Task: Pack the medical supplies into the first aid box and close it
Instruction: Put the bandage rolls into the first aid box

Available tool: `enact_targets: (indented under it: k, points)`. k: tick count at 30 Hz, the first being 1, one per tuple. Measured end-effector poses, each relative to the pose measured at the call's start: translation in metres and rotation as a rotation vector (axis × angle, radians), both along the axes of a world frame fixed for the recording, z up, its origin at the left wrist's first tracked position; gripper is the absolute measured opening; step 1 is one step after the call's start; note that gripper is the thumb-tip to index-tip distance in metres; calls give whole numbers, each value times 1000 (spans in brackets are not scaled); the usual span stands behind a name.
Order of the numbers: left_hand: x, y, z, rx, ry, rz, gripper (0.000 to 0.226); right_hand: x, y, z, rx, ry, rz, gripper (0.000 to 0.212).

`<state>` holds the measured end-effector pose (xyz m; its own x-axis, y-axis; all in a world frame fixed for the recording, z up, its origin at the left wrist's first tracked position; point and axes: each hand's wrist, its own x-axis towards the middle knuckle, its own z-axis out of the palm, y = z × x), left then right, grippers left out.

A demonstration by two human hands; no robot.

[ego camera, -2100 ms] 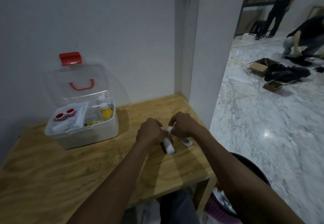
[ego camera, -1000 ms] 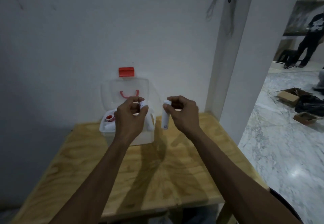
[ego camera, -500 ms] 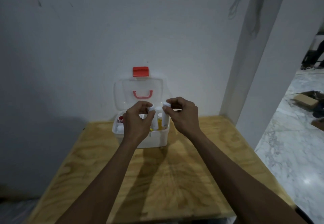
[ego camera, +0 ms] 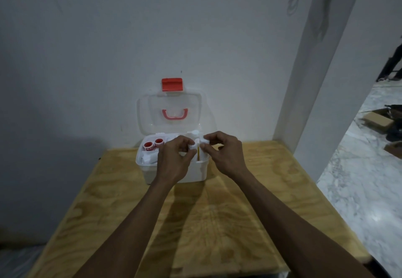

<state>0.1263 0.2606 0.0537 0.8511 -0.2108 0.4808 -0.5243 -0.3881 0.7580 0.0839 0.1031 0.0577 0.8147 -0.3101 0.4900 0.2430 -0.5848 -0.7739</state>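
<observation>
A: Starting left, what's in the first aid box (ego camera: 196, 172)?

B: Two red-capped rolls (ego camera: 153, 144) sit left of the left hand's fingertips, and a white packet (ego camera: 148, 158) lies below them. The rest of the inside is blocked by the hands.

A: And the left hand (ego camera: 175, 160)?

B: Fingers pinched around the top of one white roll (ego camera: 192, 146), held over the open box. Its lower part is hidden behind the hand.

A: Between the two hands?

B: A thin yellow strip (ego camera: 198, 153) shows in the gap; I can't tell what it belongs to.

A: The right hand (ego camera: 224, 152)?

B: It grips a second white roll (ego camera: 204, 141), thumb and forefinger closed on its top, just beside the left one. So two white rolls, one per hand.

A: The lid?

B: One clear lid (ego camera: 170, 112) stands upright behind the fingers, with one red handle (ego camera: 174, 113) and one red latch (ego camera: 171, 84). The box rests on the wooden table (ego camera: 217, 223) against the wall.
</observation>
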Motion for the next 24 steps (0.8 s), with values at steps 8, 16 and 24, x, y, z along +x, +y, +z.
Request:
enact_targets:
  k: [8,16,24]
  points:
    - [7,3,0,176,79,-9,18,0,-2,-13,-37,120,0,22]
    - [6,6,1,210,86,2,25,-3,-2,-9,-41,177,-7,24]
    - [4,8,2,213,71,3,32,-5,0,-8,-44,182,-11,27]
